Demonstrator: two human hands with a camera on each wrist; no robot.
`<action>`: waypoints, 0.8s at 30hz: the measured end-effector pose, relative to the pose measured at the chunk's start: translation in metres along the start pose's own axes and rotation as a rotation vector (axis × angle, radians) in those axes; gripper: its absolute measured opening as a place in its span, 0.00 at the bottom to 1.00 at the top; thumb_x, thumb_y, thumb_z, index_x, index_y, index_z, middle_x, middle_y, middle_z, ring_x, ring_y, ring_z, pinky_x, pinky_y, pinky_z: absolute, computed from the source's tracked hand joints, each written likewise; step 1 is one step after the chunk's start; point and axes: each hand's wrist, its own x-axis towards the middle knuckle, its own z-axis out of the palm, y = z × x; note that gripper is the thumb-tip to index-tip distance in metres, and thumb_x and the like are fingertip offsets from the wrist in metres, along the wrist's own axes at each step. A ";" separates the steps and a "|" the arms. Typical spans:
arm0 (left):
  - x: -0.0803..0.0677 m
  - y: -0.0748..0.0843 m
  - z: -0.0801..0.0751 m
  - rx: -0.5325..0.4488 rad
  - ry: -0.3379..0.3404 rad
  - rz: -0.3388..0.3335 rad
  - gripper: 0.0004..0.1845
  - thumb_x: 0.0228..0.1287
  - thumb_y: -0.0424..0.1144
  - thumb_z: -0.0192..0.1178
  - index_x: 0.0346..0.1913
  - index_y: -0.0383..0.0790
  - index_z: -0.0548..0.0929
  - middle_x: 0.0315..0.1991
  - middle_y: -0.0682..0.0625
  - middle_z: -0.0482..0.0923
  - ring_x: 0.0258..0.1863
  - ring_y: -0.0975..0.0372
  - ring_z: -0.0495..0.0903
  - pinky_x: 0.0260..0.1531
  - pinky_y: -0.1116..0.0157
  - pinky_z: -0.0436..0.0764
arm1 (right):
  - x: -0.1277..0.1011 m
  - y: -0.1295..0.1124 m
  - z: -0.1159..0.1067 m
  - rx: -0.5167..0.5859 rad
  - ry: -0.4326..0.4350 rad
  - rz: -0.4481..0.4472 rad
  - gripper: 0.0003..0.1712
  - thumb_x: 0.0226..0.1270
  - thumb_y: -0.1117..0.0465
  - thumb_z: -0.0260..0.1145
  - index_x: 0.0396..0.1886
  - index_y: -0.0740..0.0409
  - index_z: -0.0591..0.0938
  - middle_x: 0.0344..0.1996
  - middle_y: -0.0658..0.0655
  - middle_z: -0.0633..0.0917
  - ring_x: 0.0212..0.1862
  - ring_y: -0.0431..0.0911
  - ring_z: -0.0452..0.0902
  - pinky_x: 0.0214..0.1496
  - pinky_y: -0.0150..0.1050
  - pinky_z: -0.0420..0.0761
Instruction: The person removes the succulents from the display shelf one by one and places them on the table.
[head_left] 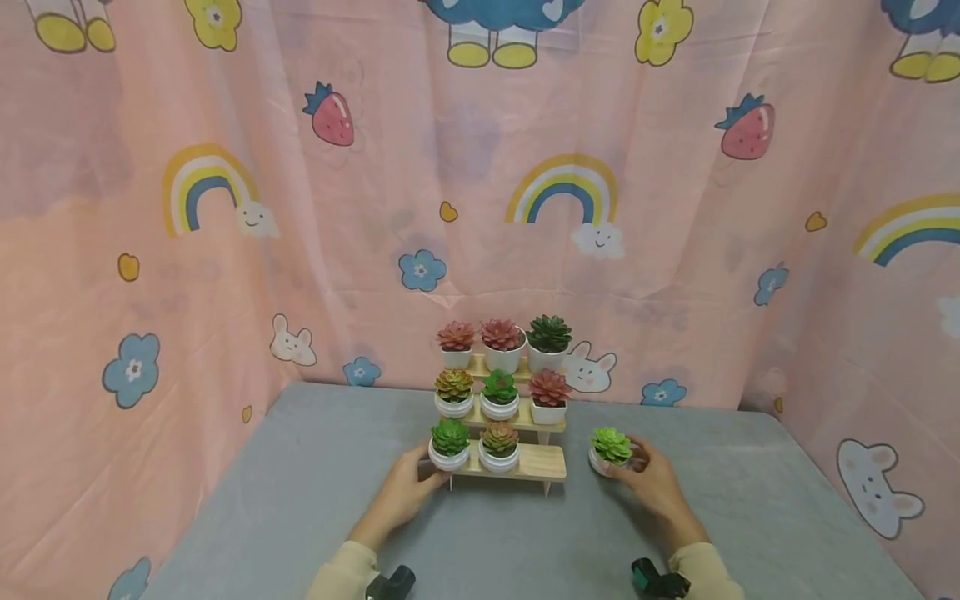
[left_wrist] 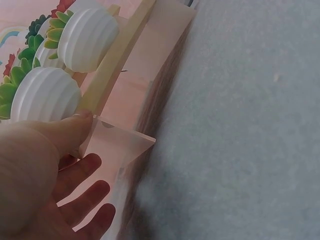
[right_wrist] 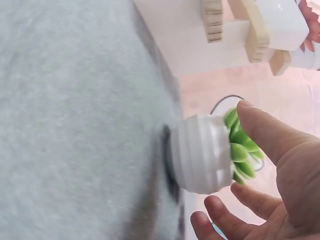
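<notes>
A tiered plant stand [head_left: 543, 459] with pale wooden shelves and clear legs bears several potted succulents. My left hand [head_left: 408, 486] is at the left end of its lowest shelf. In the left wrist view, the thumb lies against the board's end, below a ribbed white pot [left_wrist: 47, 95], and the other fingers bend loosely beneath. Right of the stand, a bright green succulent [head_left: 611, 446] in a ribbed white pot [right_wrist: 202, 155] sits on the table. My right hand [head_left: 654, 479] is around it, with thumb and fingers spread apart; whether they touch the pot is unclear.
The grey tabletop [head_left: 480, 542] reaches back to a pink patterned curtain [head_left: 480, 125]. On the lowest shelf stand a green succulent [head_left: 450, 437] and a brownish one [head_left: 499, 437]. Red, yellow-green and dark green succulents fill the upper two tiers.
</notes>
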 end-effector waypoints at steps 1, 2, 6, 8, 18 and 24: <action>0.000 0.000 0.000 0.001 0.000 -0.002 0.28 0.65 0.39 0.69 0.66 0.37 0.77 0.64 0.39 0.79 0.67 0.43 0.75 0.67 0.39 0.71 | -0.001 -0.001 -0.002 -0.002 -0.001 -0.004 0.47 0.68 0.54 0.70 0.76 0.70 0.59 0.68 0.81 0.66 0.66 0.72 0.68 0.66 0.65 0.73; 0.000 0.000 0.000 -0.001 0.000 -0.003 0.28 0.65 0.38 0.69 0.66 0.37 0.77 0.64 0.39 0.79 0.67 0.43 0.75 0.67 0.39 0.71 | -0.002 -0.002 -0.004 -0.002 -0.001 -0.012 0.46 0.68 0.53 0.70 0.76 0.69 0.59 0.69 0.81 0.66 0.67 0.72 0.67 0.66 0.66 0.73; -0.001 0.001 0.000 -0.010 0.001 0.002 0.27 0.65 0.38 0.69 0.66 0.37 0.77 0.64 0.39 0.79 0.67 0.43 0.75 0.67 0.39 0.71 | -0.007 -0.010 -0.010 0.010 0.000 -0.023 0.46 0.71 0.51 0.68 0.77 0.67 0.58 0.71 0.79 0.63 0.70 0.72 0.61 0.69 0.67 0.69; 0.000 0.001 0.000 -0.017 0.002 0.009 0.27 0.65 0.37 0.69 0.66 0.36 0.77 0.64 0.38 0.79 0.67 0.43 0.75 0.67 0.39 0.71 | -0.009 -0.015 -0.013 0.018 0.003 -0.022 0.46 0.71 0.50 0.68 0.78 0.66 0.57 0.73 0.78 0.61 0.72 0.71 0.59 0.70 0.68 0.67; 0.000 0.000 -0.001 -0.025 0.004 0.024 0.28 0.65 0.37 0.68 0.67 0.37 0.77 0.64 0.39 0.79 0.66 0.43 0.76 0.66 0.39 0.72 | -0.021 -0.041 -0.016 0.052 0.052 -0.029 0.44 0.71 0.49 0.68 0.77 0.63 0.60 0.76 0.72 0.60 0.75 0.66 0.55 0.73 0.70 0.62; 0.000 0.000 0.000 -0.026 0.004 0.027 0.28 0.65 0.37 0.68 0.67 0.37 0.77 0.65 0.39 0.78 0.67 0.43 0.75 0.67 0.39 0.72 | -0.030 -0.053 -0.018 0.066 0.059 -0.107 0.41 0.72 0.52 0.67 0.76 0.64 0.61 0.75 0.70 0.64 0.75 0.66 0.57 0.73 0.69 0.62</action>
